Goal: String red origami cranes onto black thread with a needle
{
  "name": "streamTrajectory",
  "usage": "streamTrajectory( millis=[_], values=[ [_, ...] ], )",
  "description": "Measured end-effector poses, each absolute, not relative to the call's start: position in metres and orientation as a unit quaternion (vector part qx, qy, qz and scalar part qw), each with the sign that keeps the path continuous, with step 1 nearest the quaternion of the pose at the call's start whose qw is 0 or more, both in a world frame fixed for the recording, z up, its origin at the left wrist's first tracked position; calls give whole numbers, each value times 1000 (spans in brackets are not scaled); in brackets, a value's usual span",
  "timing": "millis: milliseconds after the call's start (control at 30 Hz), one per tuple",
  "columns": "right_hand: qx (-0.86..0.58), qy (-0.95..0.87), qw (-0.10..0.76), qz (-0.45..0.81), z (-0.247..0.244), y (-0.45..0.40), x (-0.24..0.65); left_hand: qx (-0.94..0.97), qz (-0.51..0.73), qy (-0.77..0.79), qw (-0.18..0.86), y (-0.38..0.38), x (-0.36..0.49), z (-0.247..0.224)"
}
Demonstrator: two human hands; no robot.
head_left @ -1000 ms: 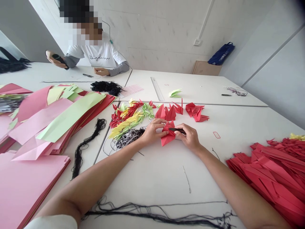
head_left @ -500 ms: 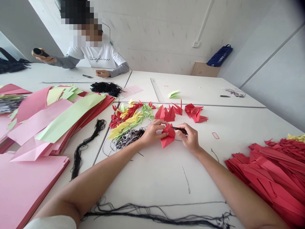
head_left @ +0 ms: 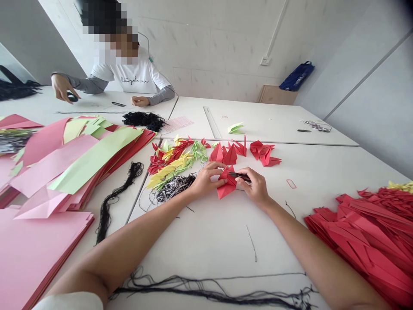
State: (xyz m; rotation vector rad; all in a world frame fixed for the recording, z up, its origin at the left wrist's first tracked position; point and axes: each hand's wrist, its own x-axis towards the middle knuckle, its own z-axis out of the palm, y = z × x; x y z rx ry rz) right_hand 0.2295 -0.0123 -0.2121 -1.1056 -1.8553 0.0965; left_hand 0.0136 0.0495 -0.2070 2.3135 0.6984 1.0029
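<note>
Pinching red folded paper in left fingers, right fingers closed around a black tool.

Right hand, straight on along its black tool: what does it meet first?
Likely the red folded paper in the left hand. The tip of the black tool in the right hand overlaps that paper in view; whether they touch is unclear.

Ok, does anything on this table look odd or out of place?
Nothing looks spilled or damaged. The nearest black thread sprawls loosely, tangled at its right end, and one folded green paper sits near the ruler, apart from the colorful pile.
</note>
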Motion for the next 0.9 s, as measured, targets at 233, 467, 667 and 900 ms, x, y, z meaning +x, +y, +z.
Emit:
streamTrajectory(
  millis=[233, 467, 667, 900],
  values=[
    [-453, -759, 466, 37, -211, -12, 228, 854, 374, 254, 258, 50, 14, -208],
    [-455, -747, 483, 50, -207, -15, 224, 853, 370, 258, 262, 49, 13, -206],
    [-467, -710, 524, 58, -198, -18, 222, 860, 363, 256, 251, 49, 14, -207],
    [-469, -646, 597, 76, -167, -25, 221, 869, 343, 260, 243, 50, 14, -209]
  ],
)
